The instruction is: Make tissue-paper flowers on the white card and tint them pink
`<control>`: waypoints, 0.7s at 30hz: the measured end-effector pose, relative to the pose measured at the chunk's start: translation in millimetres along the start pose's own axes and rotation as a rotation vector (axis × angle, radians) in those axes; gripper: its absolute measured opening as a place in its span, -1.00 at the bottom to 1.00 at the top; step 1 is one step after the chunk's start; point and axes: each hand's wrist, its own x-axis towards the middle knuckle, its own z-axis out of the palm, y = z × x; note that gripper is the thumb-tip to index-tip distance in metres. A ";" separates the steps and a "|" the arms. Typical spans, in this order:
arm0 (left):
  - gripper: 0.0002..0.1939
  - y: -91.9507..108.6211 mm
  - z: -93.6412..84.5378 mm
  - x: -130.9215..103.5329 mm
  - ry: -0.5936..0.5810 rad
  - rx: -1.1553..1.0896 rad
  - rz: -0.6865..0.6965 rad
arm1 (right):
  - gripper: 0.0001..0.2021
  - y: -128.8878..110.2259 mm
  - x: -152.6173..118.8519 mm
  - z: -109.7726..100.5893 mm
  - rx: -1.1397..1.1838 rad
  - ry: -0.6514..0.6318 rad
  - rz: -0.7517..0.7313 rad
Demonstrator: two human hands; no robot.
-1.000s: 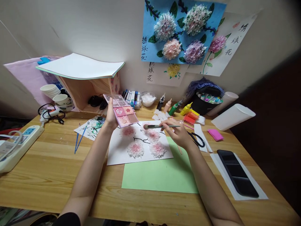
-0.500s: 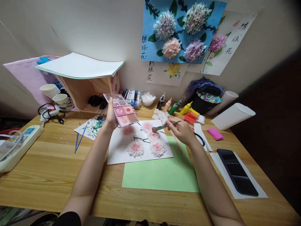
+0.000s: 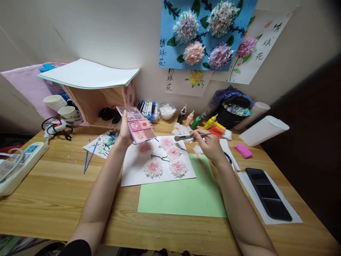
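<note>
An open palette of pink powders [image 3: 142, 130] is held up by my left hand [image 3: 125, 131] over the left part of a white sheet [image 3: 133, 175]. My right hand [image 3: 209, 144] is closed around a brush [image 3: 189, 137], its bristles raised just above the sheet's upper right part. Several fluffy pink and white paper flowers [image 3: 153, 168] lie on the sheet, with thin black branch lines between them. Beneath the sheet's lower right part is a green sheet [image 3: 181, 201].
Paint bottles [image 3: 195, 122], a bowl of white bits [image 3: 167, 111] and markers [image 3: 149, 109] stand at the back. A black tray [image 3: 268, 194] lies right; a power strip [image 3: 23, 167] and two blue brushes [image 3: 91, 157] lie left. Flower pictures [image 3: 204, 39] hang on the wall.
My right hand has lifted the brush away from the upper right flowers and moved it slightly right. My left hand still holds the palette in nearly the same place.
</note>
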 end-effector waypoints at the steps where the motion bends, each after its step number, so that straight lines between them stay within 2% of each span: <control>1: -0.31 0.2 0.5 -0.3 0.002 -0.008 -0.001 | -0.69 0.8 0.2 -0.1 0.005 -0.013 0.000; 4: -0.32 0.8 0.9 -1.0 -0.005 -0.024 -0.005 | -0.70 0.7 0.3 -2.7 0.030 -0.063 -0.003; 5: -0.31 0.5 0.6 -0.9 -0.011 -0.025 -0.008 | -0.70 -0.3 0.1 -4.3 0.060 -0.032 -0.002; 8: -0.30 -3.8 -0.7 1.4 -0.028 -0.020 -0.027 | -0.72 -6.0 -0.5 -9.9 0.223 0.187 -0.012; 10: -0.33 -9.3 -0.3 4.1 -0.034 -0.019 -0.048 | -0.74 -10.2 -0.7 -12.6 0.329 0.290 -0.027; 14: -0.39 -17.2 6.7 2.1 -0.027 -0.004 -0.129 | -0.77 -14.5 -0.5 -12.6 0.481 0.287 -0.043; 18: -0.33 -6.2 4.5 -26.5 -0.035 -0.036 -0.198 | -0.79 -15.3 -1.8 -9.8 0.631 0.265 -0.061; 19: -0.34 -1.1 -1.3 -37.7 -0.070 -0.058 -0.210 | -0.79 -15.7 -2.4 -9.0 0.651 0.266 -0.056; 21: -0.37 9.5 -21.2 -62.3 -0.034 -0.081 -0.174 | -0.78 -17.7 -4.2 -6.8 0.666 0.266 -0.038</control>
